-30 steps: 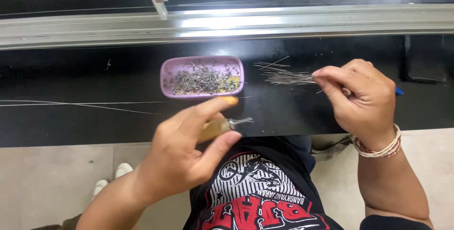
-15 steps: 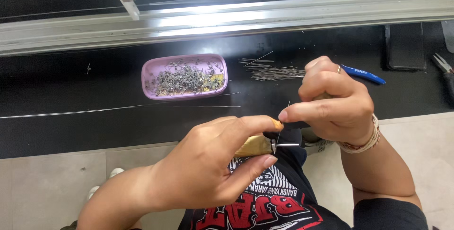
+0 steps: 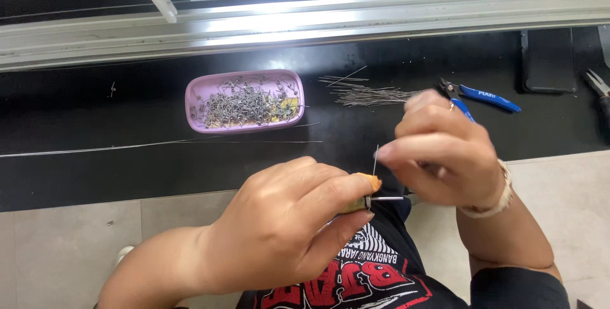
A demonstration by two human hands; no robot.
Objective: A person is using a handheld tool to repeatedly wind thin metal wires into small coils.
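The thin wire pin (image 3: 375,160) stands almost upright, its long axis running top to bottom, pinched at its upper end by the right hand (image 3: 445,156), fingers closed tight on it. Its lower end meets the small tool (image 3: 368,202) just below, where a short metal tip pokes out sideways toward the right hand. The left hand (image 3: 286,226) is wrapped shut around that tool, thumb and forefinger pressed near its nose, one fingertip capped in orange. So the pin sits between the two hands, the right one above and beside it, the left below and to its left, both close.

Out from the pin: up and left on the black bench (image 3: 95,175) sits the pink tray (image 3: 197,96) of small metal bits. Straight above the pin lies a loose bundle of straight wires (image 3: 372,96), and blue-handled cutters (image 3: 486,98) lie beyond the right hand. A long single wire (image 3: 159,145) stretches across the bench left of the pin. Nothing stands between pin and tool.
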